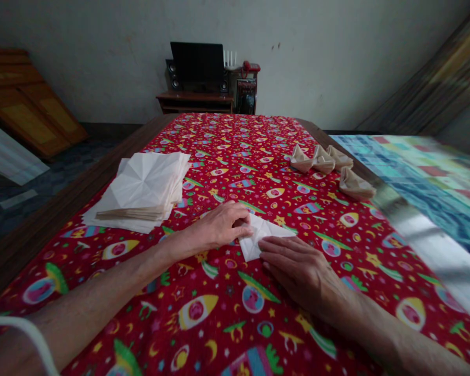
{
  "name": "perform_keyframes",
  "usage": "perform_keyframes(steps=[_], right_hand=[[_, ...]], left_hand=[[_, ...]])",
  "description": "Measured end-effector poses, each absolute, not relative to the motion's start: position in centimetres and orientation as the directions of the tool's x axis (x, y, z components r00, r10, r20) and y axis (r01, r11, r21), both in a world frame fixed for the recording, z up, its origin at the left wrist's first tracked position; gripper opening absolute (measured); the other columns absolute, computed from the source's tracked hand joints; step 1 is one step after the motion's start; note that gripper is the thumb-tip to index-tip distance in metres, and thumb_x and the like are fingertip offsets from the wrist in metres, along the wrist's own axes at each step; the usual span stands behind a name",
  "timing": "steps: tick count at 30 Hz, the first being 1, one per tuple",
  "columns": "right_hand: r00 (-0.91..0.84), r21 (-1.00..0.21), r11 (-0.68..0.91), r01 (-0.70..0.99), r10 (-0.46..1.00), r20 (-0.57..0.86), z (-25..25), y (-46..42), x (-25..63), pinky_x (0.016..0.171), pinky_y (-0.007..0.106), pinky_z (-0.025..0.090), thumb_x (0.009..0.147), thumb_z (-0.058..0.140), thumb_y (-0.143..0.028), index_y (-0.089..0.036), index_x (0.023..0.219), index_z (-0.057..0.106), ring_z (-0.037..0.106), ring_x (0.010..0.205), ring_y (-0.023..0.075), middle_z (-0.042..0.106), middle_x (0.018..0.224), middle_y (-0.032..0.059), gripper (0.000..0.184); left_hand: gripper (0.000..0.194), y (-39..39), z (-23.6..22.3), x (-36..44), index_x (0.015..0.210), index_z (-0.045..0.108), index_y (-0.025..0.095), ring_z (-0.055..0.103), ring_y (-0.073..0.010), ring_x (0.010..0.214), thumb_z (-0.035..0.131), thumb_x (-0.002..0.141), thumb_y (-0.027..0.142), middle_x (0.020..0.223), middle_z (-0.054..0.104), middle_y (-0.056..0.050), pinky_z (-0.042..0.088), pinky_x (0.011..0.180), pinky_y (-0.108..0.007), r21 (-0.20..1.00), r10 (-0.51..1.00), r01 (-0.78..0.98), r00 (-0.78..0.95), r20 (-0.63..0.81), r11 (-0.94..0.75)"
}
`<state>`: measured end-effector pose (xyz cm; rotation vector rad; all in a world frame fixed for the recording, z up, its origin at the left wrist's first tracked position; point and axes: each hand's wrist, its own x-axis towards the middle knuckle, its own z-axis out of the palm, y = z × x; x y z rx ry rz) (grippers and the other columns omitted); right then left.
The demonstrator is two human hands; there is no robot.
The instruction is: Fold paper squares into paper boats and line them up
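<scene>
A small folded white paper (252,251) is held flat near the middle of a red cloth (196,334) printed with rockets, stars and moons. Its left part is covered by the left hand (229,223), whose fingers are bent, with thumb and forefinger a little apart and their tips rested on the paper. The right part is pressed down by the right hand (293,261), its fingers nearly straight and laid side by side; nothing is seen to be gripped between them.

To the left of the hands, a pile of creased paper sheets (141,180) is laid, its edges uneven. At the cloth's right side, four folded paper shapes (357,185) are set out, three close together and one nearer. Beyond the cloth, a dark monitor (198,61) is placed on a brown stand (196,97), with a red telephone (251,67) beside it. No brand, label or writing can be read on any of these.
</scene>
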<state>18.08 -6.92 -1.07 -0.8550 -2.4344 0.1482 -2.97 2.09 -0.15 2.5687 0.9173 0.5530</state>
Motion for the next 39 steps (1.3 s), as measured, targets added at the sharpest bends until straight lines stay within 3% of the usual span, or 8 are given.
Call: perform_keyframes(steps=[18, 21, 27, 33, 39], right_hand=[[-0.640, -0.309, 0.790, 0.530, 0.612, 0.465, -0.7, -7.1, 17.9, 0.088, 0.035, 0.053, 0.090, 0.045, -0.011, -0.017, 0.097, 0.065, 0.063, 0.104, 0.0195, 0.069, 0.107, 0.0092, 0.022], [-0.646, -0.311, 0.791, 0.527, 0.611, 0.458, -0.5, -7.0, 17.9, 0.088, 0.036, 0.053, 0.091, 0.043, -0.011, -0.017, 0.100, 0.064, 0.062, 0.105, 0.0197, 0.068, 0.109, 0.0103, 0.024], [-0.687, -0.262, 0.771, 0.580, 0.636, 0.351, -0.5, -7.2, 18.0, 0.097, 0.040, 0.048, 0.091, 0.041, -0.010, -0.016, 0.109, 0.057, 0.053, 0.120, 0.0217, 0.060, 0.125, 0.0130, 0.025], [-0.682, -0.118, 0.783, 0.611, 0.596, 0.423, -0.7, -7.3, 18.4, 0.096, 0.039, 0.050, 0.091, 0.037, -0.007, -0.012, 0.127, 0.048, 0.052, 0.121, 0.0221, 0.060, 0.124, 0.0150, 0.038], [-0.703, -0.131, 0.788, 0.601, 0.600, 0.382, -1.3, -6.5, 18.9, 0.095, 0.039, 0.051, 0.091, 0.036, -0.007, -0.012, 0.133, 0.043, 0.052, 0.121, 0.0218, 0.058, 0.127, 0.0148, 0.043]], left_hand=[[0.013, 1.4, -0.3, -2.2, 0.069, 0.058, 0.017, 0.053, -0.0164, 0.078, 0.067, 0.077, 0.022, 0.075, 0.058, 0.000, 0.041, 0.069, -0.027, 0.488, 0.782, 0.632, 0.589, 0.203, -0.603], [0.011, 1.4, -0.4, -2.2, 0.077, 0.058, 0.017, 0.055, -0.0175, 0.083, 0.068, 0.075, 0.020, 0.083, 0.059, -0.001, 0.044, 0.074, -0.029, 0.494, 0.790, 0.635, 0.576, 0.211, -0.594], [0.028, 1.4, -1.4, -2.4, 0.094, 0.053, 0.017, 0.054, -0.0207, 0.094, 0.071, 0.072, 0.022, 0.098, 0.055, -0.004, 0.047, 0.082, -0.035, 0.486, 0.786, 0.623, 0.544, 0.296, -0.614], [0.036, 1.3, -1.7, -2.6, 0.104, 0.052, 0.015, 0.050, -0.0239, 0.105, 0.070, 0.075, 0.024, 0.108, 0.053, -0.008, 0.046, 0.091, -0.040, 0.465, 0.770, 0.617, 0.551, 0.322, -0.635], [0.045, 1.4, -2.1, -2.9, 0.116, 0.049, 0.017, 0.046, -0.0251, 0.115, 0.069, 0.076, 0.026, 0.118, 0.050, -0.009, 0.042, 0.100, -0.043, 0.438, 0.747, 0.606, 0.562, 0.355, -0.664]])
